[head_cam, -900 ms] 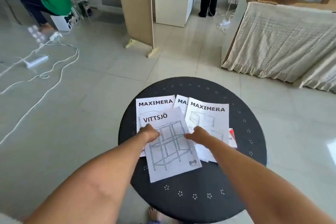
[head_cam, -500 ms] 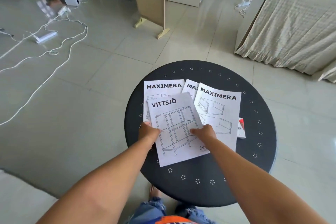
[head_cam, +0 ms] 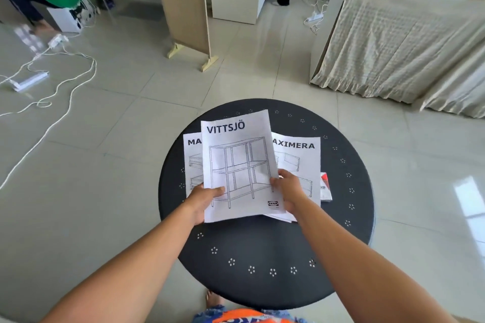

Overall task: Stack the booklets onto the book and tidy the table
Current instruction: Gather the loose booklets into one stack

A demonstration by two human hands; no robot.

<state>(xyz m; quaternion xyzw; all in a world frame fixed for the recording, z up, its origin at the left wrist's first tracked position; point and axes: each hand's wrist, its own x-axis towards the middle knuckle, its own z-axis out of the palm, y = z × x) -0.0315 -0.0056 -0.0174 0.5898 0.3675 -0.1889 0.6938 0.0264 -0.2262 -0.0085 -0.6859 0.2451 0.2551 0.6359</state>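
— On the round black table (head_cam: pixel 265 252), what lies there?

— A booklet headed VITTSJÖ (head_cam: pixel 237 162), drawn with a shelf frame, sits uppermost and is held at its lower corners. Under it, to the left, a MAXIMERA booklet (head_cam: pixel 193 165) peeks out with only "MA" readable; to the right a second MAXIMERA booklet (head_cam: pixel 299 157) shows most of its title.

— And the hands?

— The left hand (head_cam: pixel 203 200) pinches the VITTSJÖ booklet's lower left corner, thumb on top of the page. The right hand (head_cam: pixel 288 191) grips the lower right edge, fingers curled over the paper. Whether it also holds sheets underneath, I cannot tell.

— Where is the book?

— A red and white book (head_cam: pixel 325 187) juts out from beneath the right MAXIMERA booklet, at the table's right side, mostly covered.

— Anything around?

— White cables (head_cam: pixel 65 92) trail over the tiled floor on the left.
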